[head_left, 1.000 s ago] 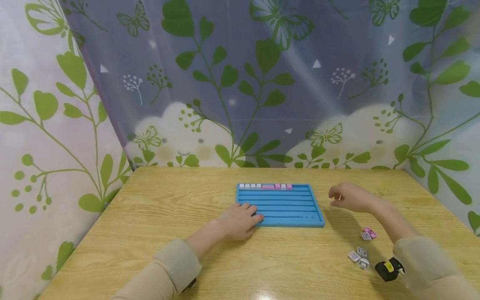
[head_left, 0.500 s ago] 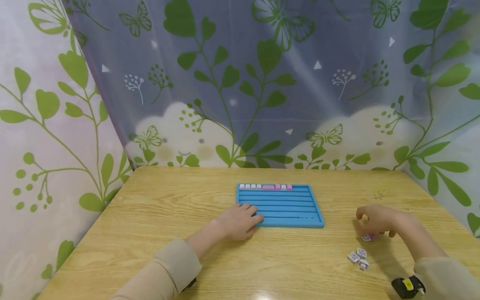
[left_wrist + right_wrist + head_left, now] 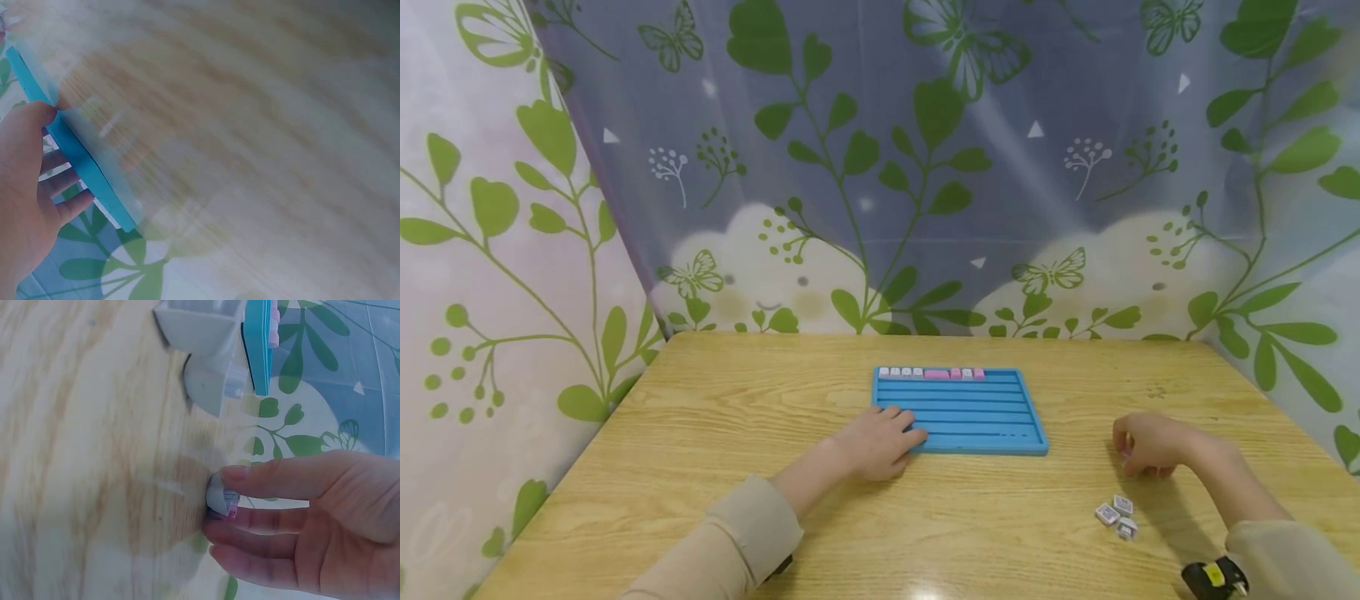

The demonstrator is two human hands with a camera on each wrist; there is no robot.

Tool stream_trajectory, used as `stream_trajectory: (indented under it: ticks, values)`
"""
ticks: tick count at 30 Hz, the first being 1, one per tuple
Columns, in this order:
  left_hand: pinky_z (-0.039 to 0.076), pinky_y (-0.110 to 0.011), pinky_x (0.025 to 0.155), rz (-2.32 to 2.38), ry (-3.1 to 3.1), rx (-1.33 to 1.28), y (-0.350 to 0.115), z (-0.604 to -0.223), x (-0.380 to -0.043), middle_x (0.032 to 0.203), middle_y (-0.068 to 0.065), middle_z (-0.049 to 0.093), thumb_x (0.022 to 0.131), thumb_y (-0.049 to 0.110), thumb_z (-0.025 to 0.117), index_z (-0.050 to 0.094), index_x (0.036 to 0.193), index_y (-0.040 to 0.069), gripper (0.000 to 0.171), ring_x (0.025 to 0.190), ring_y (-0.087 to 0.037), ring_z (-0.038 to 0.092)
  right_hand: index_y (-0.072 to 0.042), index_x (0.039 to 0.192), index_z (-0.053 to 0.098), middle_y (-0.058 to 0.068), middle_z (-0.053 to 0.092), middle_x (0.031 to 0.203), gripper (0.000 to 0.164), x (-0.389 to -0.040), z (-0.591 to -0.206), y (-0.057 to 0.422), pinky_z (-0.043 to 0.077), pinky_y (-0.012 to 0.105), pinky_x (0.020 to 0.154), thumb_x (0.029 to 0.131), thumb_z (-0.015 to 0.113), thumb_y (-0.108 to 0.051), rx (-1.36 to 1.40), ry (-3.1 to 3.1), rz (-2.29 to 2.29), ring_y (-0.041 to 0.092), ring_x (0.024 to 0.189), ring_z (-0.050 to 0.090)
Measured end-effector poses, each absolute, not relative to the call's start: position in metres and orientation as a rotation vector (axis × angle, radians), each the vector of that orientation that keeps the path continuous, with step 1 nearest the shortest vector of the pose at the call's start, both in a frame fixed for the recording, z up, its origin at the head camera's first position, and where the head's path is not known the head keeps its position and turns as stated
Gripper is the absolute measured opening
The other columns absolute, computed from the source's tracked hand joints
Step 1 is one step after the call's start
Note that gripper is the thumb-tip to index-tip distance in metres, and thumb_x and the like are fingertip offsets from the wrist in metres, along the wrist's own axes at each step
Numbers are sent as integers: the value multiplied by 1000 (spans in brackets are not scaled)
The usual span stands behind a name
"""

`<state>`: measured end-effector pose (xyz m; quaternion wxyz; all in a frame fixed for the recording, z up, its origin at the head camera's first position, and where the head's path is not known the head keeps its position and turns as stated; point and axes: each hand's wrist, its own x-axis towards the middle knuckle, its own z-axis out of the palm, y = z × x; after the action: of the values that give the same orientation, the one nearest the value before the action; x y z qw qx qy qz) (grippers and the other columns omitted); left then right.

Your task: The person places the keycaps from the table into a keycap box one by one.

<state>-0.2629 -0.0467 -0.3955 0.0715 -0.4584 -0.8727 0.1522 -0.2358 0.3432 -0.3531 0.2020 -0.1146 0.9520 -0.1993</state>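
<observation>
A shallow blue keycap tray with ridged rows lies on the table; white and pink keycaps fill part of its back row. At the tray's front left corner, my left hand holds it, thumb on the front edge and fingers along the side in the left wrist view. To the right of the tray, my right hand is down at the table. Its thumb and fingers pinch a white keycap and a pink keycap, mostly hidden behind the white one.
Several loose white keycaps lie on the wooden table, nearer the front than my right hand. A printed curtain with leaves hangs behind the table's back edge. A black wrist device sits by my right sleeve.
My right hand has come from beside the tray to the right and nearer, down onto the pink and white keycaps, and its fingers have closed on them. My left hand has stayed put.
</observation>
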Motion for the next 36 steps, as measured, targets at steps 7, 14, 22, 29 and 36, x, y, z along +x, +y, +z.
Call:
stream_trajectory:
  ticks: [7, 14, 22, 29, 36]
  values:
    - [43, -35, 87, 468, -2624, -1379, -47, -394, -263, 116, -2, 53, 98, 33, 42, 48, 133, 21, 37, 105, -19, 51, -1, 86, 56, 2, 45, 72, 18, -244, -359, 345, 35, 28, 53, 71, 57, 8, -524, 2749, -472, 14, 61, 41]
    - [43, -35, 88, 471, -2630, -1371, -47, -394, -263, 116, -2, 52, 98, 33, 42, 48, 132, 22, 37, 105, -19, 50, 0, 81, 63, 1, 53, 73, 13, -253, -367, 348, 41, 31, 59, 75, 55, 9, -722, 2863, -342, 17, 67, 49]
    - [43, -35, 88, 471, -2619, -1377, -47, -394, -262, 116, -2, 52, 97, 33, 43, 48, 133, 22, 37, 106, -18, 51, 6, 84, 68, 17, 63, 86, 19, -256, -368, 347, 49, 48, 72, 75, 53, 12, -747, 2954, -377, 43, 85, 58]
    - [43, -34, 88, 466, -2619, -1374, -47, -395, -262, 116, -2, 52, 98, 34, 42, 48, 132, 22, 37, 106, -18, 51, 6, 90, 64, 16, 63, 89, 15, -253, -361, 342, 49, 45, 69, 81, 53, 7, -678, 2952, -444, 38, 84, 60]
    - [43, -35, 87, 455, -2616, -1378, -47, -396, -263, 116, -2, 52, 98, 34, 43, 48, 132, 22, 37, 106, -18, 51, 5, 91, 62, 14, 62, 88, 15, -255, -356, 336, 47, 41, 64, 78, 57, 7, -663, 2956, -463, 30, 79, 59]
